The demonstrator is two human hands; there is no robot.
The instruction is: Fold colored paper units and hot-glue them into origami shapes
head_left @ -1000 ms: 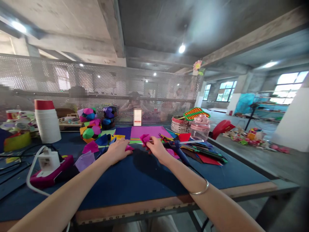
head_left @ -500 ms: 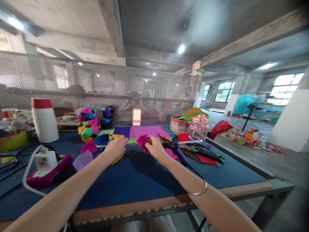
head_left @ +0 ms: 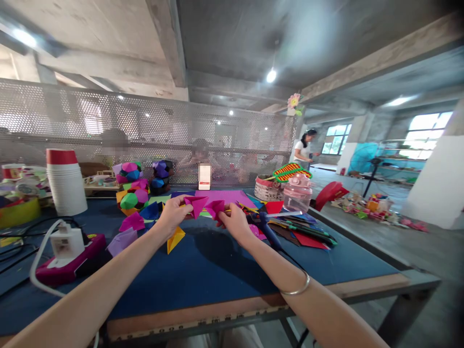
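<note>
My left hand [head_left: 174, 213] pinches a folded magenta paper piece [head_left: 197, 206] by its left side. A second folded magenta paper piece [head_left: 215, 208] is in the closed fingers of my right hand [head_left: 234, 221]. The two pieces face each other above the table, a small gap apart. Below my left hand lies a folded yellow paper piece [head_left: 176, 239]. More folded pieces, a magenta one [head_left: 132, 222] and a lilac one [head_left: 122, 241], lie to the left. Beside my right hand rests a blue glue gun [head_left: 267, 227].
Paper balls [head_left: 129, 199], stacked paper cups [head_left: 66, 183] and a power strip [head_left: 70, 266] stand left. Magenta sheets [head_left: 232, 197] lie behind my hands, near a phone [head_left: 205, 176]. A pink bottle [head_left: 297, 193], a basket [head_left: 268, 188] and scissors [head_left: 311, 233] are right. A person [head_left: 301, 150] stands far back.
My left hand has picked up a magenta folded piece and brought it toward the one in my right hand. A person has come into view at the back right.
</note>
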